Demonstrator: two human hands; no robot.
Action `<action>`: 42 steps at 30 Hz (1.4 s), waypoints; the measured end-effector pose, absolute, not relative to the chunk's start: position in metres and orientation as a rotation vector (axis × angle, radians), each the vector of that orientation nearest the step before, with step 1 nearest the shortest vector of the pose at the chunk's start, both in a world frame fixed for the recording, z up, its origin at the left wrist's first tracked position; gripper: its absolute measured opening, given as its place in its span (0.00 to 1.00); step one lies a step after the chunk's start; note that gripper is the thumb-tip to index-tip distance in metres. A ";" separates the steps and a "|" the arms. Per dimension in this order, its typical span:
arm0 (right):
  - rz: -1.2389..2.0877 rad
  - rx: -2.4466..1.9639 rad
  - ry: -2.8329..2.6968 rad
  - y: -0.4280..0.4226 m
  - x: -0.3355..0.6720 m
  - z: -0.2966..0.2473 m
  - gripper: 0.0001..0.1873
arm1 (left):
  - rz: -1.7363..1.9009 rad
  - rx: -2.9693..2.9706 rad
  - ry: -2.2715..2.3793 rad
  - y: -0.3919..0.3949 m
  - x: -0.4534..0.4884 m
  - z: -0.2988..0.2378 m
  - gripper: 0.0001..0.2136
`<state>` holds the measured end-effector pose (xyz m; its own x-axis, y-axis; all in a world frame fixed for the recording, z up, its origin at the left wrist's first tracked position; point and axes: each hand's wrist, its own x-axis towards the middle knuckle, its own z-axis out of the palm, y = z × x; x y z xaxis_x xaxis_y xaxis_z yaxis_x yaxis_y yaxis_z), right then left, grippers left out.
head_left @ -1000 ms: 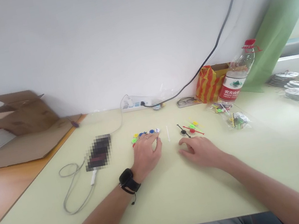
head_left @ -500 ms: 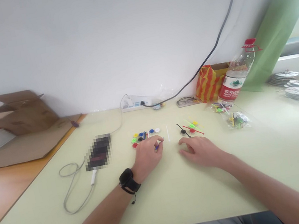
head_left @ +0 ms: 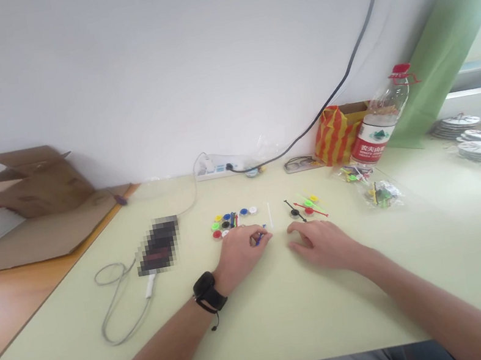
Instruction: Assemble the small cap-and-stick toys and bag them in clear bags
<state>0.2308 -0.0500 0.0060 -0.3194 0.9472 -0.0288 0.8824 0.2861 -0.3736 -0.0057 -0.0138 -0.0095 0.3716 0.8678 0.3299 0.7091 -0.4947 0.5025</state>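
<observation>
My left hand [head_left: 241, 251], with a black watch on its wrist, pinches a small blue plastic piece [head_left: 259, 237] between thumb and fingers just above the pale green table [head_left: 265, 318]. Behind it lies a cluster of small coloured caps [head_left: 230, 219] and a thin white stick [head_left: 269, 214]. My right hand [head_left: 323, 243] rests on the table with loosely curled fingers and nothing visible in it. Just beyond it lie black, red and green clock-hand-like pieces [head_left: 305, 208].
A pixelated phone [head_left: 159, 251] with a grey cable [head_left: 120, 300] lies at the left. A power strip [head_left: 219, 166], glasses [head_left: 299, 163], a striped bag [head_left: 333, 134], a water bottle [head_left: 379, 121], small bags of parts [head_left: 377, 190], cardboard [head_left: 35, 204] and stacked white discs [head_left: 470, 136] line the back.
My left hand drew back from the coloured caps toward me and to the right, now pinching a small blue piece. My right hand stayed in place.
</observation>
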 end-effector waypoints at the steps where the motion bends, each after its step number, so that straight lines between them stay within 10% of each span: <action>1: 0.476 -1.702 -2.355 -0.050 0.231 0.006 0.17 | 0.831 2.353 1.391 -0.014 -0.006 -0.010 0.09; 23: 0.497 -1.673 -2.368 -0.052 0.230 0.010 0.17 | 0.882 2.321 1.358 -0.019 -0.004 -0.009 0.23; 42: 0.515 -1.688 -2.382 -0.052 0.231 0.009 0.17 | 0.872 2.298 1.544 -0.010 -0.007 -0.014 0.12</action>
